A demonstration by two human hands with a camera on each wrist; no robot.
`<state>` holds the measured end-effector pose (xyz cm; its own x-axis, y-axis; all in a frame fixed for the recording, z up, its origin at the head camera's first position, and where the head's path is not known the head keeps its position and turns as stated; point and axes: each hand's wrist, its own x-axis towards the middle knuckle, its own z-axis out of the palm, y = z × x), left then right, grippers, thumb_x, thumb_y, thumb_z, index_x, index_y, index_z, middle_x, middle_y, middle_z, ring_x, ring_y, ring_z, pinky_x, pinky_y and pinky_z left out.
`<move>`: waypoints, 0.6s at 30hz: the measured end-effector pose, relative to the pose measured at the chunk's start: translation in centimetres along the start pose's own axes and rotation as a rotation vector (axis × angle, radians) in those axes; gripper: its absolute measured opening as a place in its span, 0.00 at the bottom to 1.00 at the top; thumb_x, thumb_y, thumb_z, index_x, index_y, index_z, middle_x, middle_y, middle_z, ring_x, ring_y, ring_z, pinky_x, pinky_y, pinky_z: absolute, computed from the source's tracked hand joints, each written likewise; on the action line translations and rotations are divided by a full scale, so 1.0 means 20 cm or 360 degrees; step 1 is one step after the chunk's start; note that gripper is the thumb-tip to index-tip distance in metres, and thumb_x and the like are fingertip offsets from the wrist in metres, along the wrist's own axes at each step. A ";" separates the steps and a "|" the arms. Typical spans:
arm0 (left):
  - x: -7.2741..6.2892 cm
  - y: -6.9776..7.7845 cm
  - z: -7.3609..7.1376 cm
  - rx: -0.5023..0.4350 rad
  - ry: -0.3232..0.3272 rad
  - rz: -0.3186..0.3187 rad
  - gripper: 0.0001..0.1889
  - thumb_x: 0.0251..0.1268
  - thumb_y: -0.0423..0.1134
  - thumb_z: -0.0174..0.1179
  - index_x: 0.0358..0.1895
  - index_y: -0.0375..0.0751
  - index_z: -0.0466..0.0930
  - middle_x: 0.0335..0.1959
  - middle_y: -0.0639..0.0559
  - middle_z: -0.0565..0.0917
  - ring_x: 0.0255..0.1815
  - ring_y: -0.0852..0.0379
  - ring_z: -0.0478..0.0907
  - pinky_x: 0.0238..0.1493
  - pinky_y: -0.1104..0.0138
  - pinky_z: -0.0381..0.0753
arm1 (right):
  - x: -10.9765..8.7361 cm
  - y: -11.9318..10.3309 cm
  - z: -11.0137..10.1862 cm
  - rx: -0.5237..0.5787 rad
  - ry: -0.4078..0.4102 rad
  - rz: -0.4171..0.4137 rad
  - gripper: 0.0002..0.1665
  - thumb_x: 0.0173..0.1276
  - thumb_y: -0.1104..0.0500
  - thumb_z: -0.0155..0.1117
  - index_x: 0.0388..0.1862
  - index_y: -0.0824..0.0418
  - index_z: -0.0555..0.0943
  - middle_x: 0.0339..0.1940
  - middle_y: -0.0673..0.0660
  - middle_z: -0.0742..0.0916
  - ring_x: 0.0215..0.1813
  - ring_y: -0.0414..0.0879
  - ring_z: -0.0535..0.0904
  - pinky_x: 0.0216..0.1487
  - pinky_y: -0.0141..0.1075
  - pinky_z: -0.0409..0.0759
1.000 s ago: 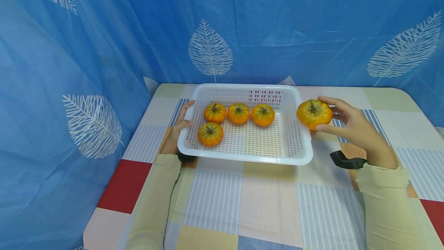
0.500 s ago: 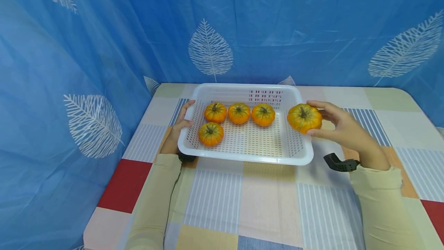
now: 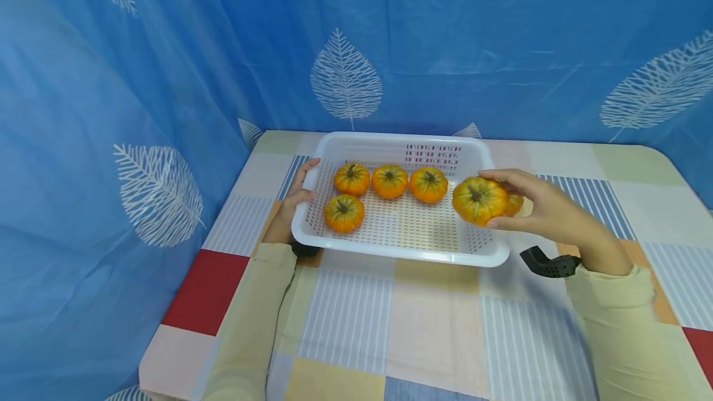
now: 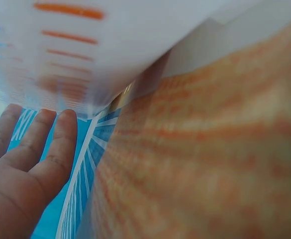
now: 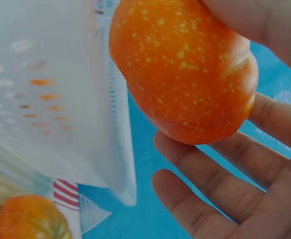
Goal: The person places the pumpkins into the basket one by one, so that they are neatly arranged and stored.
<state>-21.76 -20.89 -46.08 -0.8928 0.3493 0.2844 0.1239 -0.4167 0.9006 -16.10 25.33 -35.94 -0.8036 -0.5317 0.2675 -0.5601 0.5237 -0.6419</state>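
Observation:
My right hand (image 3: 537, 203) holds an orange, yellow-streaked pumpkin (image 3: 479, 201) over the right end of a white plastic basket (image 3: 401, 254). In the right wrist view its thumb and fingers lie around the held pumpkin (image 5: 185, 69), whose speckled orange underside shows beside the basket wall (image 5: 75, 124). The left hand (image 3: 289, 206) rests against the basket's left side. Its fingers (image 4: 55, 144) reach out fairly straight to the outer wall in the left wrist view. Inside the basket sit several small pumpkins, three in a back row and one pumpkin (image 3: 344, 213) in front at the left.
Another pumpkin (image 3: 514, 205) lies outside the basket's right end, partly hidden behind the held one. A patchwork cloth (image 3: 434, 333) covers the table. Blue curtains (image 3: 412, 48) with white leaf prints hang behind and at the left.
The right hand has carried its pumpkin leftward, from beside the basket's right rim to over its inside. A pumpkin behind it shows more now. The left hand stays at the basket; the head view shifts slightly.

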 end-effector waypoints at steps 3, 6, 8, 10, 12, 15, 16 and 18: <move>-0.01 0.00 0.00 0.0025 0.0021 -0.0020 0.37 0.60 0.26 0.37 0.75 0.54 0.58 0.88 0.32 0.39 0.82 0.34 0.45 0.80 0.39 0.47 | 0.03 -0.03 -0.02 -0.0061 -0.0063 -0.0061 0.49 0.55 0.70 0.85 0.76 0.66 0.76 0.70 0.66 0.82 0.59 0.27 0.72 0.59 0.17 0.70; -0.01 0.00 0.00 0.0039 0.0023 -0.0024 0.37 0.59 0.26 0.37 0.74 0.55 0.58 0.88 0.32 0.38 0.82 0.33 0.44 0.80 0.37 0.45 | 0.07 -0.07 -0.03 -0.0081 -0.0130 -0.0076 0.48 0.56 0.68 0.86 0.76 0.65 0.77 0.70 0.64 0.83 0.59 0.27 0.73 0.58 0.18 0.71; 0.00 0.00 0.00 0.0035 0.0017 -0.0018 0.37 0.59 0.26 0.37 0.74 0.56 0.59 0.88 0.32 0.37 0.83 0.32 0.41 0.81 0.35 0.42 | 0.10 -0.09 -0.03 -0.0099 -0.0176 -0.0074 0.47 0.56 0.66 0.86 0.76 0.64 0.77 0.70 0.64 0.83 0.59 0.28 0.74 0.56 0.20 0.73; 0.00 0.00 0.00 0.0027 0.0010 -0.0012 0.37 0.59 0.26 0.37 0.73 0.58 0.60 0.88 0.33 0.36 0.84 0.31 0.39 0.81 0.33 0.39 | 0.13 -0.10 -0.04 -0.0105 -0.0221 -0.0074 0.47 0.58 0.65 0.86 0.76 0.65 0.76 0.69 0.64 0.83 0.57 0.31 0.75 0.53 0.24 0.76; 0.00 0.00 0.00 0.0021 0.0007 -0.0011 0.37 0.59 0.26 0.37 0.73 0.59 0.60 0.88 0.33 0.36 0.85 0.31 0.38 0.81 0.32 0.38 | 0.16 -0.12 -0.04 -0.0106 -0.0260 -0.0090 0.47 0.58 0.65 0.85 0.76 0.66 0.76 0.69 0.64 0.84 0.56 0.33 0.76 0.51 0.28 0.79; 0.01 -0.01 0.00 0.0025 0.0015 -0.0012 0.37 0.58 0.27 0.37 0.73 0.58 0.59 0.88 0.33 0.36 0.85 0.30 0.39 0.81 0.32 0.37 | 0.21 -0.13 -0.03 -0.0065 -0.0307 -0.0120 0.46 0.59 0.65 0.85 0.76 0.67 0.76 0.69 0.63 0.84 0.57 0.33 0.78 0.53 0.28 0.79; 0.01 -0.01 -0.01 0.0028 0.0015 -0.0011 0.37 0.58 0.27 0.37 0.74 0.57 0.58 0.88 0.32 0.36 0.85 0.30 0.39 0.81 0.32 0.37 | 0.22 -0.13 -0.03 -0.0039 -0.0324 -0.0125 0.46 0.59 0.65 0.85 0.76 0.67 0.76 0.69 0.64 0.83 0.58 0.32 0.78 0.54 0.26 0.79; 0.01 -0.01 -0.01 0.0034 0.0007 -0.0008 0.38 0.58 0.27 0.37 0.75 0.55 0.57 0.88 0.32 0.36 0.84 0.30 0.39 0.81 0.32 0.38 | 0.25 -0.14 -0.02 0.0018 -0.0357 -0.0122 0.46 0.60 0.66 0.84 0.76 0.68 0.76 0.70 0.65 0.83 0.60 0.31 0.78 0.59 0.23 0.76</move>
<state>-22.04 -20.89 -46.23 -0.8953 0.3475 0.2787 0.1288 -0.3970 0.9087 -18.70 21.47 -32.49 -0.6933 -0.7048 0.1502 -0.6145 0.4693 -0.6342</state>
